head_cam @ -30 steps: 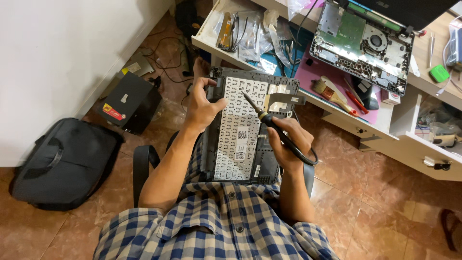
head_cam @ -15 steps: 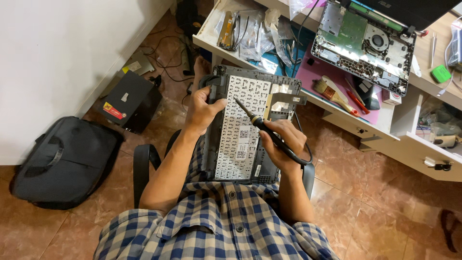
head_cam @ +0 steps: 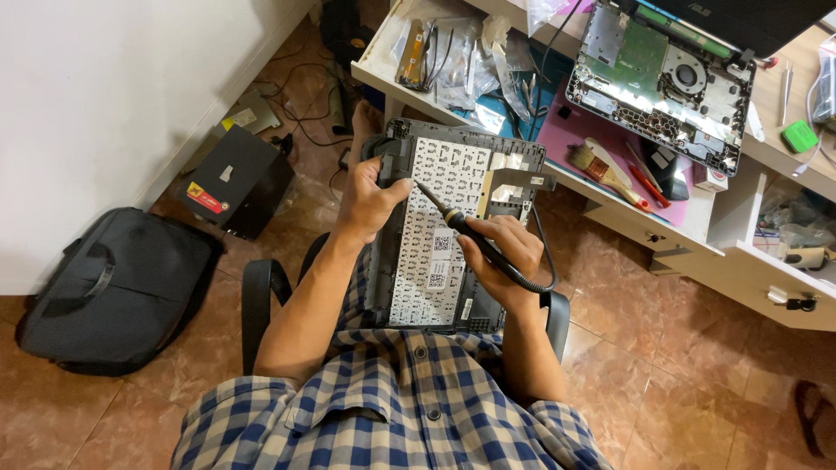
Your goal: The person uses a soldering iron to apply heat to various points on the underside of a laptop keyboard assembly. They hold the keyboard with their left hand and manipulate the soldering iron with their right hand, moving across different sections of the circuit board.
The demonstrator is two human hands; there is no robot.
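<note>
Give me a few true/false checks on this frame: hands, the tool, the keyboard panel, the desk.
1. The right hand holds a black corded tool. True.
2. The left hand rests on the floor. False: it grips the upper left of the keyboard panel.
3. The keyboard panel lies on the desk. False: it rests on the person's lap.
4. An opened laptop base sits on the desk. True.
5. A dark bag lies on the floor. True.

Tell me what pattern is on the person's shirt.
The shirt is a blue, white and dark check, seen in the head view.
</note>
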